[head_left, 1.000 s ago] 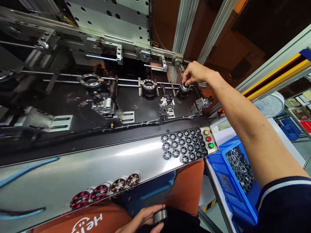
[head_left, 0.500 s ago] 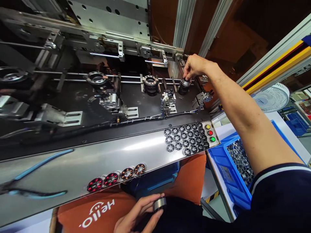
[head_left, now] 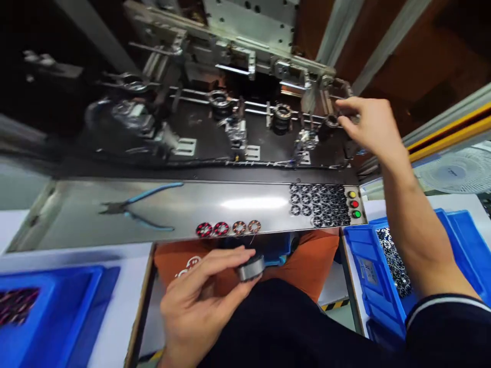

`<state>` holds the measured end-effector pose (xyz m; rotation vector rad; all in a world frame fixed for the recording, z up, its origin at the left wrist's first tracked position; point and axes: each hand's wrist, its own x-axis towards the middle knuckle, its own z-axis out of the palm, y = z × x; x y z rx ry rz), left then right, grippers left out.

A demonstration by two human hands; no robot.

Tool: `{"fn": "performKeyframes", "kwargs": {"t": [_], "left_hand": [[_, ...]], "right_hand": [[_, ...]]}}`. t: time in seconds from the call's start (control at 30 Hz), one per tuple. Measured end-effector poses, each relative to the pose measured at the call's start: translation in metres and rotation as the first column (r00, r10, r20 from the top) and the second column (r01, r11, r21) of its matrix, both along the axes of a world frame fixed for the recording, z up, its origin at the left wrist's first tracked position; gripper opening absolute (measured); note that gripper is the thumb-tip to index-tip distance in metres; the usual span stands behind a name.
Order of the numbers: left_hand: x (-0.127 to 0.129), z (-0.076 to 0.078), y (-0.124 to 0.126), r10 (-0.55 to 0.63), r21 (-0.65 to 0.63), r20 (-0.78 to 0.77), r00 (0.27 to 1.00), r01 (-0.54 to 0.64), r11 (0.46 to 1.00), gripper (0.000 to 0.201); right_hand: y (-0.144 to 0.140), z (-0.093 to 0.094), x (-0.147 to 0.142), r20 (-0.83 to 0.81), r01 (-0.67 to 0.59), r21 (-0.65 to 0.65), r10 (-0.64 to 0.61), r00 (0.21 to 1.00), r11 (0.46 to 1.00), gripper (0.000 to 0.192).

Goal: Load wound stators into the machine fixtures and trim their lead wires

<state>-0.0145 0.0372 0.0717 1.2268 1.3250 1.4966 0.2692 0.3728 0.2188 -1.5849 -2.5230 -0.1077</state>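
My left hand pinches a short steel-sided stator core with a dark edge between thumb and fingertips, above my lap. At the upper right, my right hand is beside the rightmost round holder of the machine. Its thumb and forefinger are apart, with nothing seen between them. Motion blur hides whether a part sits in that holder. Other round holders, among them a black one and one farther left, stand along the rods.
On the steel ledge lie blue-handled cutters, several wound stators and rows of dark stator cores. Coloured push buttons are at its right end. Blue bins flank my legs; a white fan stands right.
My right fingers have parted and drawn back from the rightmost holder they were pinching at. My left hand, still holding the stator core, has risen. The view has swung left.
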Motion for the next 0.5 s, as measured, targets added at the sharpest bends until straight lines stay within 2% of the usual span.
{"fn": "performKeyframes", "kwargs": {"t": [0.03,0.07,0.1,0.13,0.17,0.2,0.23,0.27,0.33,0.43,0.5], "left_hand": [[-0.001,0.006,0.004,0.043,0.023,0.013,0.999,-0.044,0.999,0.045],[-0.001,0.011,0.009,0.069,0.037,0.032,0.997,-0.070,0.997,0.056],[0.000,0.016,0.012,0.087,0.055,0.047,0.995,-0.090,0.994,0.066],[0.001,0.019,0.015,0.092,0.079,0.057,0.994,-0.097,0.992,0.074],[0.002,0.021,0.018,0.083,0.110,0.059,0.995,-0.089,0.990,0.078],[0.004,0.023,0.019,0.074,0.147,0.053,0.996,-0.081,0.986,0.080],[0.006,0.024,0.020,0.075,0.183,0.047,0.996,-0.083,0.980,0.081],[0.008,0.025,0.020,0.078,0.225,0.043,0.996,-0.086,0.971,0.081],[0.013,0.027,0.018,0.091,0.278,0.063,0.994,-0.105,0.955,0.080],[0.013,0.026,0.010,0.145,0.252,0.110,0.983,-0.169,0.953,0.087],[0.006,0.014,-0.002,0.174,0.182,0.078,0.982,-0.186,0.966,0.087]], "right_hand": [[-0.030,0.007,-0.010,-0.201,-0.106,-0.018,0.100,0.974,0.994,0.041],[-0.062,0.010,-0.020,-0.375,-0.222,-0.093,0.173,0.911,0.971,0.041],[-0.095,0.011,-0.031,-0.502,-0.365,-0.221,0.216,0.838,0.904,0.044],[-0.125,0.008,-0.042,-0.573,-0.494,-0.362,0.230,0.787,0.790,0.053],[-0.152,0.002,-0.052,-0.631,-0.602,-0.433,0.251,0.734,0.671,0.063],[-0.175,-0.007,-0.062,-0.696,-0.672,-0.458,0.235,0.678,0.582,0.069],[-0.191,-0.016,-0.070,-0.754,-0.713,-0.458,0.193,0.628,0.531,0.070],[-0.203,-0.024,-0.076,-0.794,-0.734,-0.445,0.152,0.588,0.513,0.070],[-0.212,-0.035,-0.083,-0.819,-0.717,-0.441,0.085,0.568,0.539,0.064],[-0.203,-0.027,-0.085,-0.750,-0.630,-0.466,0.100,0.653,0.621,0.052],[-0.185,-0.011,-0.086,-0.689,-0.552,-0.443,0.126,0.714,0.707,0.043]]}}
